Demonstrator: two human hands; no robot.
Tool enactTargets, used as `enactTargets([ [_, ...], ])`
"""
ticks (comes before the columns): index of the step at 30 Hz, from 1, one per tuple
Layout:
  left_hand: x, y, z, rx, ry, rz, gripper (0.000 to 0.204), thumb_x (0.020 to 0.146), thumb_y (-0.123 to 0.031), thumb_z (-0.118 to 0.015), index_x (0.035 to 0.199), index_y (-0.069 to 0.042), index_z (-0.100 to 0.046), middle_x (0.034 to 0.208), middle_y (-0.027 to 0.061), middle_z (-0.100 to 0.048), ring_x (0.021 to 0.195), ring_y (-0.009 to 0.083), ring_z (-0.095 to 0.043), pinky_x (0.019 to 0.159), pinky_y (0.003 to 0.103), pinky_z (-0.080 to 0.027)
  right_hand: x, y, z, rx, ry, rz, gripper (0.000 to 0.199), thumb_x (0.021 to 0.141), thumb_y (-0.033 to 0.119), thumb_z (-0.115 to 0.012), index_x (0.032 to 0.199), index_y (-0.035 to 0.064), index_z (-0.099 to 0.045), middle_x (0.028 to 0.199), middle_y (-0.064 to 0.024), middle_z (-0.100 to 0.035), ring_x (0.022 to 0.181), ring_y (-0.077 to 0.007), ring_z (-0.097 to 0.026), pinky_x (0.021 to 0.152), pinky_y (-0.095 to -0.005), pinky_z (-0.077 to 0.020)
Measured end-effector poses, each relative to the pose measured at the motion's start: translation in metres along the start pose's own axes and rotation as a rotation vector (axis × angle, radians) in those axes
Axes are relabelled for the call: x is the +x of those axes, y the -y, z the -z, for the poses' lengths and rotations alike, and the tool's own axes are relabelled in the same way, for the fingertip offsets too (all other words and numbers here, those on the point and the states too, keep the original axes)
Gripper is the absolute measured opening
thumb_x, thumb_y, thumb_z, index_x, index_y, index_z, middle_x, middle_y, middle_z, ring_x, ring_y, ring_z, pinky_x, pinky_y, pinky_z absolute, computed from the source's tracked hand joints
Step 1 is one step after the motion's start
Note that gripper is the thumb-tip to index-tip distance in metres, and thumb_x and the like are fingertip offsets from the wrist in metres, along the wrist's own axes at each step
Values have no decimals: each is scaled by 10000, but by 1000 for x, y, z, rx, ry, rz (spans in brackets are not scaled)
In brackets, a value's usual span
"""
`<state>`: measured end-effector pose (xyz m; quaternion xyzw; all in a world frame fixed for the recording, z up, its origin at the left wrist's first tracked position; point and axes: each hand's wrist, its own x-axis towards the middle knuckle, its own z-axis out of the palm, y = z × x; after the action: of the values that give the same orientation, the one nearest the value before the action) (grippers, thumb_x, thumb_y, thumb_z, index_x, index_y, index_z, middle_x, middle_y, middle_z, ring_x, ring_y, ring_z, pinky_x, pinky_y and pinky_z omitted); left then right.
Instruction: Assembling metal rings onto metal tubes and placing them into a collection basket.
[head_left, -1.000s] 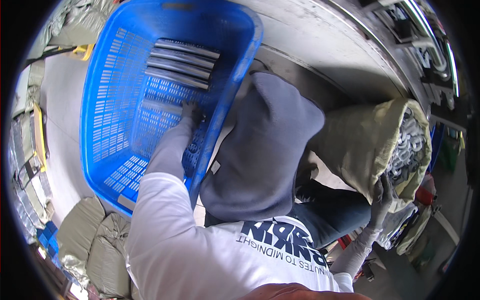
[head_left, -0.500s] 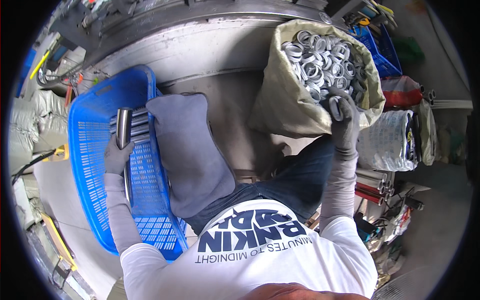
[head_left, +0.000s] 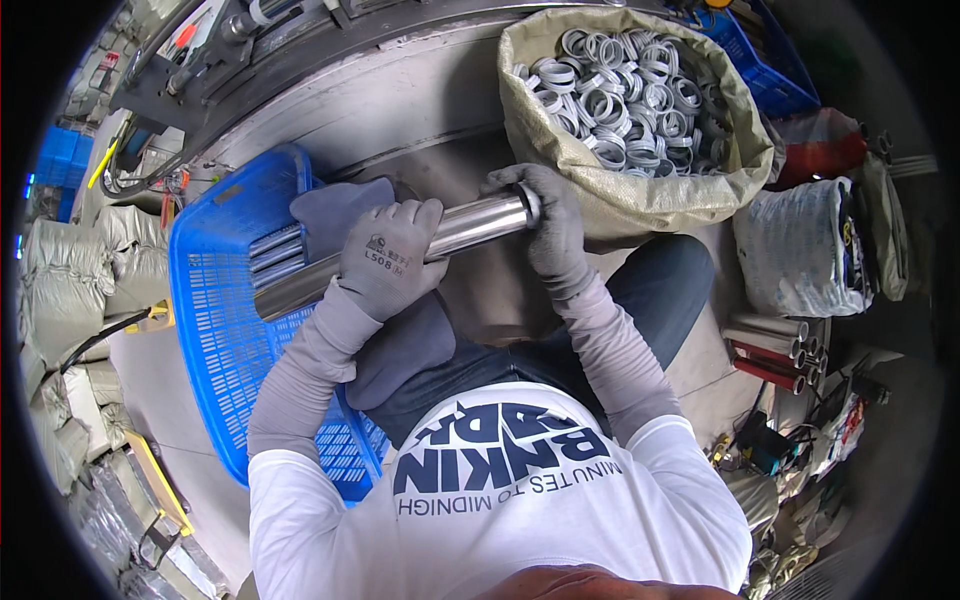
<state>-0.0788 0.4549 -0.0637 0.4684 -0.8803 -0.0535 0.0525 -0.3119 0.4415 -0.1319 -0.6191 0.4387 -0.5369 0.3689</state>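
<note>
A long shiny metal tube (head_left: 484,222) slants across in front of me, its right end higher. My left hand (head_left: 393,250), in a grey glove, is closed around its middle. At the tube's right end my right hand (head_left: 552,225), also gloved, curls its fingers round a ring (head_left: 531,204) that sits against the tube's mouth. Fingers partly hide the ring, so how far it is on the tube I cannot tell. The tube's lower left end reaches over a blue plastic basket (head_left: 205,300), where several more metal tubes (head_left: 277,252) lie.
A woven sack (head_left: 560,170) full of grey rings (head_left: 610,105) stands ahead on the right. A grey pad (head_left: 405,350) covers my left thigh. Wrapped bundles (head_left: 65,270) line the left side; a white package (head_left: 800,250) and stacked tubes (head_left: 770,350) stand at right.
My right hand has come from the sack with a ring to the tube's end. My left hand has lifted the tube from the basket and swung it rightward in front of me.
</note>
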Motion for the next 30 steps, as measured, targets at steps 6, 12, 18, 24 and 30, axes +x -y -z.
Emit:
enactTargets([
  [6, 10, -1, -2, -76, -46, -45, 493, 755, -255, -777, 1176, -45, -630, 960, 141, -689, 904, 330, -685, 805, 448, -526, 2, -13, 1, -65, -126, 14, 471, 986, 341, -413, 998, -1, -737, 972, -159, -756, 943, -333, -739, 877, -382, -559],
  [12, 10, -3, 2, -58, -42, -29, 517, 753, -253, -779, 1201, -42, -628, 967, 131, -692, 907, 321, -686, 798, 444, -524, 2, -2, -1, -209, -100, 93, 363, 963, 263, -478, 994, 14, -740, 974, -160, -753, 942, -338, -738, 874, -387, -558],
  [18, 14, -3, 2, -49, 6, -29, 525, 758, -260, -783, 1205, -53, -602, 980, 124, -681, 936, 316, -680, 822, 443, -518, 0, -4, -10, -54, -163, 33, 263, 934, 181, -553, 1001, 4, -735, 983, -155, -744, 934, -317, -728, 874, -372, -555],
  [24, 15, 1, 0, -51, 94, -31, 536, 768, -264, -783, 1209, -36, -581, 1011, 148, -671, 969, 329, -671, 868, 451, -504, -2, -1, -15, 263, -124, -299, 374, 1074, 237, -452, 1014, -27, -710, 987, -126, -712, 924, -228, -683, 906, -336, -524],
  [30, 16, -1, 7, -28, 57, -103, 534, 765, -261, -825, 1191, -48, -585, 1001, 142, -680, 925, 308, -685, 872, 420, -536, -6, -9, -25, 306, -110, -378, 418, 1093, 308, -454, 1038, -26, -698, 999, -119, -703, 954, -210, -668, 900, -327, -515],
])
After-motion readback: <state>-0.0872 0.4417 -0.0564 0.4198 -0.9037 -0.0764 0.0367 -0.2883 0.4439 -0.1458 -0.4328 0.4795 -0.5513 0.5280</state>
